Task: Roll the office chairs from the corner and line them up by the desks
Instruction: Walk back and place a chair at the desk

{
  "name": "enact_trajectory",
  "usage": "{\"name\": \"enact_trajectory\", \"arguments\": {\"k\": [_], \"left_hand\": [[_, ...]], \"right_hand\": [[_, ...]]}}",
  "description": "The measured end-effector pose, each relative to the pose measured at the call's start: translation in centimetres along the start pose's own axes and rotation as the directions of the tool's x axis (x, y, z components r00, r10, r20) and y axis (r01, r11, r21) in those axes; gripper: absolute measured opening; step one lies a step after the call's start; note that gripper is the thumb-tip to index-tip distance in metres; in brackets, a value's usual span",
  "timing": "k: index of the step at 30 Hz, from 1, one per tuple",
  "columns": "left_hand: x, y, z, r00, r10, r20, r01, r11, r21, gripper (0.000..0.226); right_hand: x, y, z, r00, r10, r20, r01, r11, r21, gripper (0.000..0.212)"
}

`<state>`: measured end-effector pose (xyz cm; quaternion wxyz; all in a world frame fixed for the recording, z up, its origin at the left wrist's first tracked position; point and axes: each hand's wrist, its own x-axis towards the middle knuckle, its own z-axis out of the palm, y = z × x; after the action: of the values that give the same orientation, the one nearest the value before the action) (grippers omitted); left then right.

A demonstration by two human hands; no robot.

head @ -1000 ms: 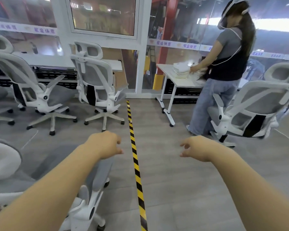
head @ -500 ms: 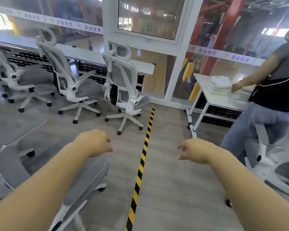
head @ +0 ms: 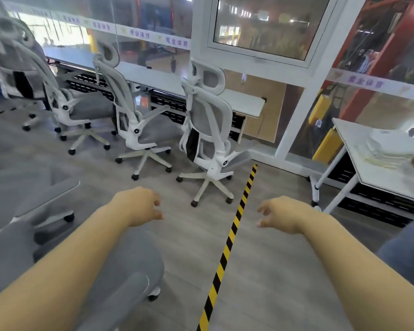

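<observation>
Three white-framed office chairs with grey mesh stand in a row along the long white desk [head: 244, 101]: the nearest chair [head: 208, 130], a middle chair [head: 134, 115] and a far-left chair [head: 58, 94]. Another grey chair [head: 129, 278] sits low under my left forearm, its seat partly hidden. My left hand [head: 139, 206] hangs in the air with loosely curled fingers and holds nothing. My right hand [head: 280, 216] also floats free, fingers relaxed, touching nothing. Both hands are well short of the lined-up chairs.
A yellow-black floor tape [head: 227, 244] runs between my hands toward the glass wall. A second white table [head: 368, 168] with a stack of cloths stands at the right, another person's hand and jeans at its edge. More grey chair parts [head: 29, 187] crowd the left.
My view has swung left and moved closer to the desk row; the other person has slid almost out of frame at the right. Both hands stay raised and hold nothing.
</observation>
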<state>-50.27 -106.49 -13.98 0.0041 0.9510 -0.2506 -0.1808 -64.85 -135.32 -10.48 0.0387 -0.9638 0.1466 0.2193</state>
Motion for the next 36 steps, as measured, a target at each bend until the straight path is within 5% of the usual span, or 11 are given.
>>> {"name": "enact_trajectory", "arguments": {"k": [20, 26, 36], "left_hand": [[30.8, -0.9, -10.0, 0.997, -0.076, 0.011, 0.076, 0.997, -0.025, 0.046], [41.3, -0.9, -14.5, 0.996, -0.093, -0.015, 0.092, 0.995, -0.044, 0.025], [55.6, -3.5, -19.6, 0.998, -0.06, 0.007, 0.061, 0.996, -0.063, 0.04]], "right_hand": [[32.4, 4.2, -13.3, 0.982, -0.186, 0.015, 0.186, 0.981, -0.056, 0.051], [43.0, 6.8, -18.7, 0.977, -0.213, -0.024, 0.211, 0.974, -0.083, 0.05], [55.5, 5.8, -27.6, 0.958, -0.265, -0.107, 0.258, 0.963, -0.079, 0.053]]}}
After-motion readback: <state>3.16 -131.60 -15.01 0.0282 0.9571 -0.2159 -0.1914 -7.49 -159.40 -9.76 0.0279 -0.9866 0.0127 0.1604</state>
